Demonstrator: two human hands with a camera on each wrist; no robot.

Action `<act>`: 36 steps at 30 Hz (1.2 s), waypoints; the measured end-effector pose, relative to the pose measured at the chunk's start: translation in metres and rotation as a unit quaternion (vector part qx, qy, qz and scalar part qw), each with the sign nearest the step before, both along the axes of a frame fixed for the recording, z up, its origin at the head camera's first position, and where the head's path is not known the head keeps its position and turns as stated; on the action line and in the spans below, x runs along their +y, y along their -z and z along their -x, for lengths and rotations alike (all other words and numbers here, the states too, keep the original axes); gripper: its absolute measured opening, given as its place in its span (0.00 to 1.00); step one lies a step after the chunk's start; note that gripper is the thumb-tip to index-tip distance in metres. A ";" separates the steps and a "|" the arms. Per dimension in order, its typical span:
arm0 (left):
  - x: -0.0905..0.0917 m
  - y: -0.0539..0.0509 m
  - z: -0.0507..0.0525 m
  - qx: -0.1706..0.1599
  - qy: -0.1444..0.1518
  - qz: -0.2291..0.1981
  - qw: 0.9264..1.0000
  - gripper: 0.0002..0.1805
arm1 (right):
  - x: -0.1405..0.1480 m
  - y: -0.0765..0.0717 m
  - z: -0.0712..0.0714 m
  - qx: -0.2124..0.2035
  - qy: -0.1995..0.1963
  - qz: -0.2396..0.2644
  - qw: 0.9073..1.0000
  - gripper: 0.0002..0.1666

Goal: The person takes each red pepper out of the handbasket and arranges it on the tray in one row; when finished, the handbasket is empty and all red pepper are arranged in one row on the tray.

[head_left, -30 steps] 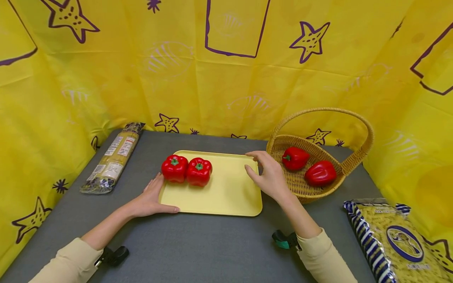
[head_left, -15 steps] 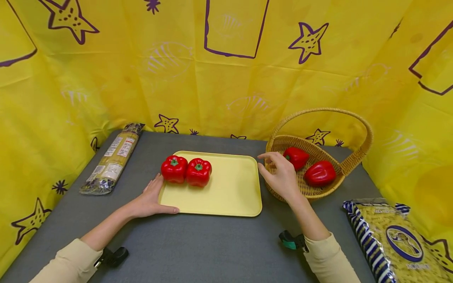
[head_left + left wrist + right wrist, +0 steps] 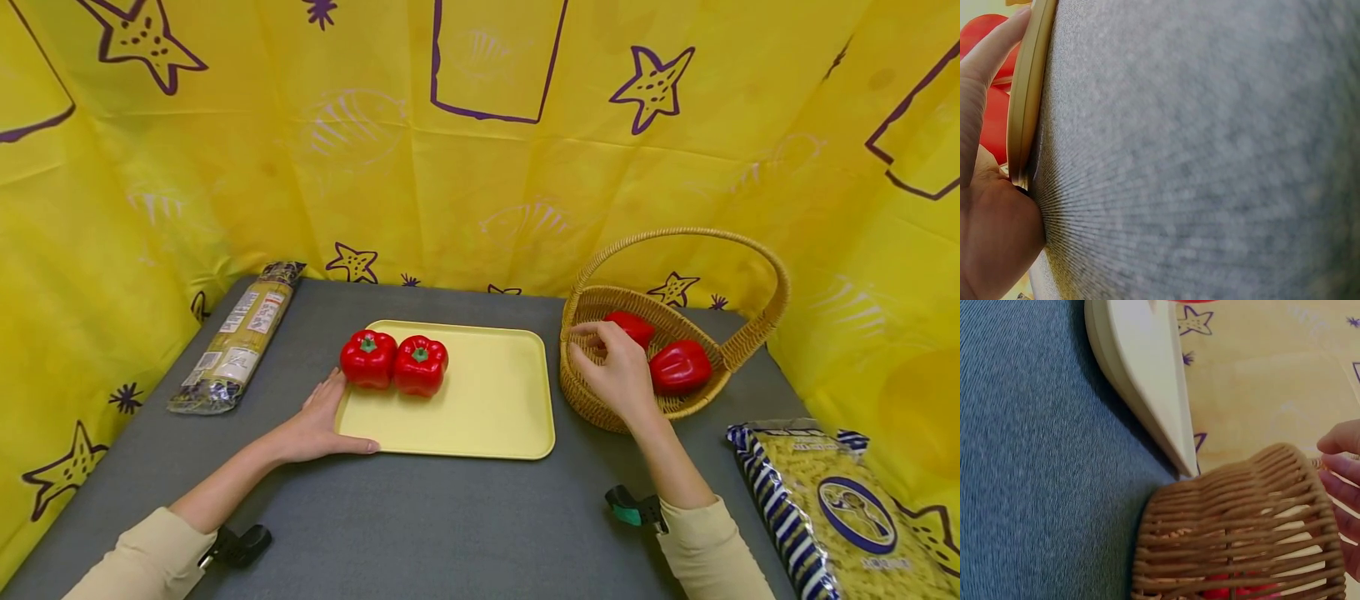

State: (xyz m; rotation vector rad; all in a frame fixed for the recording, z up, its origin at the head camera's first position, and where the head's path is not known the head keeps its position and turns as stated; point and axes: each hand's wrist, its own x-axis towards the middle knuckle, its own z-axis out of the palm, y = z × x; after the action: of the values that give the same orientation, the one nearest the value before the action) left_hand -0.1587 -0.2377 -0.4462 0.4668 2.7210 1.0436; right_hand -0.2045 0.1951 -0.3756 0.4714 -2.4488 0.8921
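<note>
Two red bell peppers [image 3: 368, 358] [image 3: 421, 365] stand side by side on the left part of a pale yellow tray [image 3: 498, 400]. My left hand [image 3: 318, 423] rests against the tray's near left corner, its thumb along the front edge and fingers along the left side. In the left wrist view the thumb touches the tray rim [image 3: 1029, 94]. Over the left side of a wicker basket [image 3: 600, 408] is my right hand [image 3: 618, 371], fingers loosely bent and holding nothing. Inside the basket lie two more red bell peppers [image 3: 681, 367] [image 3: 634, 327], the farther one partly hidden by the hand.
A long pack of spaghetti [image 3: 240, 337] lies at the left back. At the right front is a bag of short pasta [image 3: 847, 508]. The basket's tall handle [image 3: 690, 232] arches above it. A yellow patterned curtain [image 3: 487, 167] encloses the grey table [image 3: 450, 525].
My right hand has moved rightward, away from the tray's right edge and over the basket, covering part of one pepper there. The left hand, tray and peppers have stayed in place.
</note>
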 end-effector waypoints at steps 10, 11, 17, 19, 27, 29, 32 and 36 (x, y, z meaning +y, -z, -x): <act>-0.001 0.001 0.001 -0.002 0.000 0.000 1.000 0.68 | 0.016 0.003 0.006 -0.035 0.019 -0.032 0.999 0.17; -0.001 0.001 0.001 -0.003 -0.001 0.000 1.000 0.68 | 0.018 0.004 0.007 -0.041 0.022 -0.039 0.998 0.17; -0.001 0.001 0.001 -0.003 -0.002 0.003 1.000 0.68 | 0.028 0.002 0.015 -0.071 0.044 -0.088 0.993 0.23; -0.001 0.001 0.000 -0.003 -0.002 0.005 1.000 0.68 | 0.032 0.001 0.017 -0.083 0.051 -0.104 0.990 0.25; 0.000 0.000 0.000 -0.001 -0.001 0.003 1.000 0.68 | 0.044 0.000 0.026 -0.125 0.062 -0.168 0.976 0.33; 0.000 0.000 0.000 0.001 0.001 -0.001 1.000 0.68 | 0.047 -0.004 0.029 -0.143 0.060 -0.184 0.970 0.36; 0.000 0.000 0.000 0.002 0.001 0.000 1.000 0.68 | 0.049 -0.016 0.032 -0.174 0.056 -0.204 0.962 0.40; 0.000 -0.001 -0.001 0.001 0.000 0.003 1.000 0.68 | 0.050 -0.035 0.039 -0.225 0.051 -0.223 0.947 0.42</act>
State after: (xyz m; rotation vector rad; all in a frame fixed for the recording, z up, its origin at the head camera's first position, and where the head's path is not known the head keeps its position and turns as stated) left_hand -0.1581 -0.2378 -0.4447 0.4666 2.7254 1.0342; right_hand -0.2439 0.2449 -0.3410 0.3094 -3.0812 0.4245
